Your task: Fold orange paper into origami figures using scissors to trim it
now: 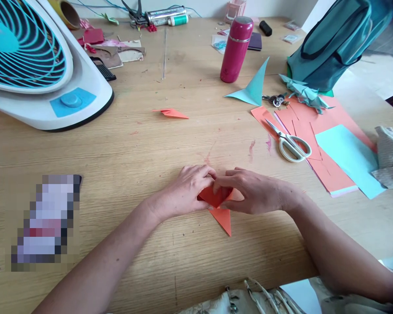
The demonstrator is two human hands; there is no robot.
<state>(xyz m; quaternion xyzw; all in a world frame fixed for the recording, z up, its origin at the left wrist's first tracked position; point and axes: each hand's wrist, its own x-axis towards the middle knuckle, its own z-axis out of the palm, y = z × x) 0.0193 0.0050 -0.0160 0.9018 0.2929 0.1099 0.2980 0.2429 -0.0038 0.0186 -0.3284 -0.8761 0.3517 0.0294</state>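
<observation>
A folded piece of orange paper (223, 218) lies on the wooden table near its front edge, one pointed flap toward me. My left hand (194, 185) grips its left side, fingers curled over the top. From the right, my right hand (249, 189) pinches the other side between thumb and fingers. Between the hands a fold of the paper stands slightly raised, with a dark gap at its left. Fingers cover much of its upper part. Farther back lies a small folded orange paper piece (172, 114), apart from both hands.
A fan (81, 104) stands at the left, above a blurred phone (46, 218). White-handled scissors (293, 146) lie on orange sheets at the right, beside a turquoise sheet (350, 152). Behind are a folded turquoise paper (252, 89), a magenta flask (236, 52) and a teal bag (337, 48).
</observation>
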